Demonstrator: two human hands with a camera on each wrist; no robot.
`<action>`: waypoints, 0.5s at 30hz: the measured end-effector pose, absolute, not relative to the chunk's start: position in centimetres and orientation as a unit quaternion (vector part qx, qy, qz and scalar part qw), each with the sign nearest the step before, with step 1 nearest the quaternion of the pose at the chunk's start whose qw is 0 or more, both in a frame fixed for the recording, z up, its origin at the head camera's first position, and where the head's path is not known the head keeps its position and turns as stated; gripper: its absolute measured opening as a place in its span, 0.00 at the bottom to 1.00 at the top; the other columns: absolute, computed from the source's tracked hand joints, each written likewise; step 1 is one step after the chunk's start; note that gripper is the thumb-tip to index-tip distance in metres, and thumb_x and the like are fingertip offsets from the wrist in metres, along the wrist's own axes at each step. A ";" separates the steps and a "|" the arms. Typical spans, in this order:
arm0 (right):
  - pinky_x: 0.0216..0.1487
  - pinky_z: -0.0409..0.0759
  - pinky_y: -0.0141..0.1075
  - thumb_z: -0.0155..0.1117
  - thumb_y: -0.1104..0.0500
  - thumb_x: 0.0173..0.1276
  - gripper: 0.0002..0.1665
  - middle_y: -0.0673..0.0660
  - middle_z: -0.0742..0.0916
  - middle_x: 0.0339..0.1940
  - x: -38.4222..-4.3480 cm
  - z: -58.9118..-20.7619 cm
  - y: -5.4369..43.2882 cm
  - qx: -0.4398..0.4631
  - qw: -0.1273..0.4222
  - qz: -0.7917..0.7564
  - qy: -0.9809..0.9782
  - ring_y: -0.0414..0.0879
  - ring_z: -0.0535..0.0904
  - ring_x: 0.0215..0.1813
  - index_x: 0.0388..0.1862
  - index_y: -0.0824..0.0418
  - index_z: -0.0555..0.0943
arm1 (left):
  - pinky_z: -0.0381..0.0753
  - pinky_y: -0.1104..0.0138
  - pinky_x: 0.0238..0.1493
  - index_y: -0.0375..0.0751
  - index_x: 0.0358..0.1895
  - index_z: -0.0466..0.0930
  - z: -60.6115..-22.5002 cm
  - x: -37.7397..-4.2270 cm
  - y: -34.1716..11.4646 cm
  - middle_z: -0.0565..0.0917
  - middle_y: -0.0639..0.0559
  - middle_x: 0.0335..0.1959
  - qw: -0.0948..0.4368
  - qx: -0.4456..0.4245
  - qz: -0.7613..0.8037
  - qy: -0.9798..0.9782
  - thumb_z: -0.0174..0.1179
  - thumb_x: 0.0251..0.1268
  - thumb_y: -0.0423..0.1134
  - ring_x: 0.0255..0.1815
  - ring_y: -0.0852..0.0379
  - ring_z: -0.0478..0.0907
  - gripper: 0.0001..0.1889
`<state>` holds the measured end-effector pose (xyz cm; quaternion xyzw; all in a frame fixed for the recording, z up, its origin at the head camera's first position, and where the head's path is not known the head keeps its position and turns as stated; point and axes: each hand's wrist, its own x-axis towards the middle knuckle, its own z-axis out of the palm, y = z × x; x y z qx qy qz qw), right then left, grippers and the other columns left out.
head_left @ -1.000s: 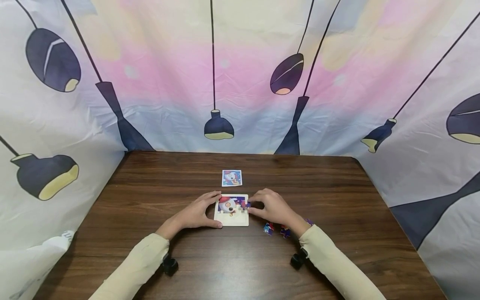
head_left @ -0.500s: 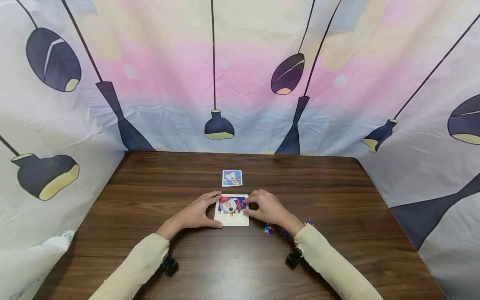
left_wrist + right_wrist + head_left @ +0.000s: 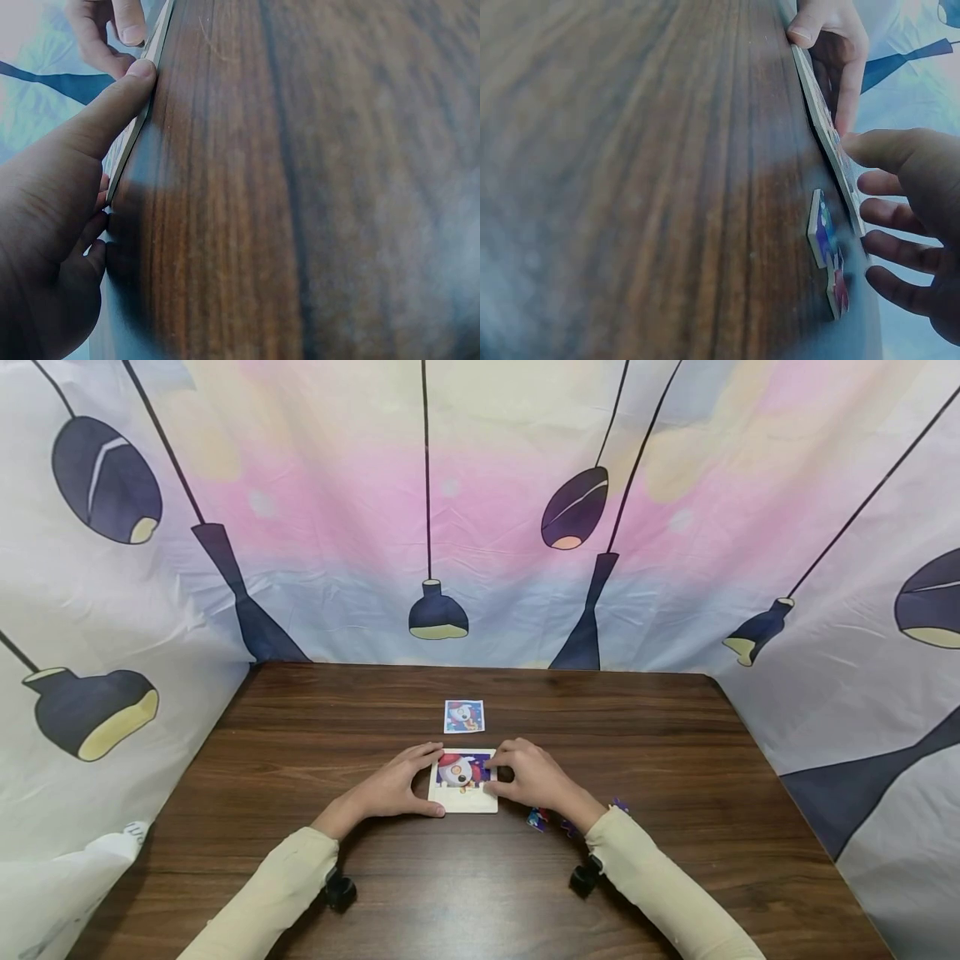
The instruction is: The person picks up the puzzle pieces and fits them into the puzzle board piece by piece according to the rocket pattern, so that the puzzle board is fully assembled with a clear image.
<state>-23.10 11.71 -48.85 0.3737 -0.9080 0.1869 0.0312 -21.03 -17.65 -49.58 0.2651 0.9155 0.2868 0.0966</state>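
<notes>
A square puzzle board [image 3: 463, 800] with a cream frame lies on the table, its far part filled with a white-faced cartoon picture in a red hat. My left hand [image 3: 393, 783] holds the board's left side, thumb at the near corner and fingers at the far one. The right hand [image 3: 536, 777] reaches over the board's right side, its bent thumb and index finger around a puzzle piece [image 3: 487, 774] set among the others; the hand mostly covers that piece. In the right wrist view, the thumb touches the board's top and the other fingers stay loosely bent.
Loose puzzle pieces [image 3: 537, 818] lie right of the board, partly under the right forearm. Beyond the board is a small picture card [image 3: 464, 716] showing the same cartoon. The wooden table [image 3: 360, 710] meets a printed curtain [image 3: 495, 527] at its back and sides.
My right hand has moved slightly left, from the board's right edge onto its surface, bringing the puzzle piece into the picture. The left hand and the board have stayed put.
</notes>
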 end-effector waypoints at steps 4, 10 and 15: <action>0.40 0.79 0.37 0.73 0.44 0.68 0.19 0.49 0.86 0.45 -23.1 -48.8 11.6 0.376 0.032 0.191 -0.906 0.42 0.79 0.44 0.53 0.52 0.90 | 0.62 0.41 0.73 0.40 0.79 0.61 -49.5 -21.0 -17.6 0.58 0.43 0.82 0.098 0.264 0.288 0.916 0.74 0.51 0.68 0.82 0.41 0.53 0.57; 0.37 0.76 0.34 0.74 0.45 0.67 0.17 0.48 0.86 0.44 -23.0 -48.8 11.5 0.376 0.036 0.181 -0.908 0.41 0.78 0.43 0.49 0.51 0.91 | 0.62 0.41 0.73 0.40 0.80 0.61 -49.4 -21.0 -17.6 0.58 0.43 0.82 0.099 0.265 0.286 0.916 0.73 0.51 0.68 0.81 0.40 0.54 0.57; 0.38 0.78 0.35 0.75 0.46 0.66 0.16 0.48 0.86 0.45 -23.0 -48.7 11.2 0.375 0.038 0.173 -0.910 0.42 0.78 0.44 0.48 0.52 0.91 | 0.62 0.40 0.73 0.40 0.80 0.61 -49.4 -21.0 -17.6 0.58 0.43 0.82 0.101 0.264 0.288 0.915 0.74 0.51 0.67 0.82 0.40 0.53 0.57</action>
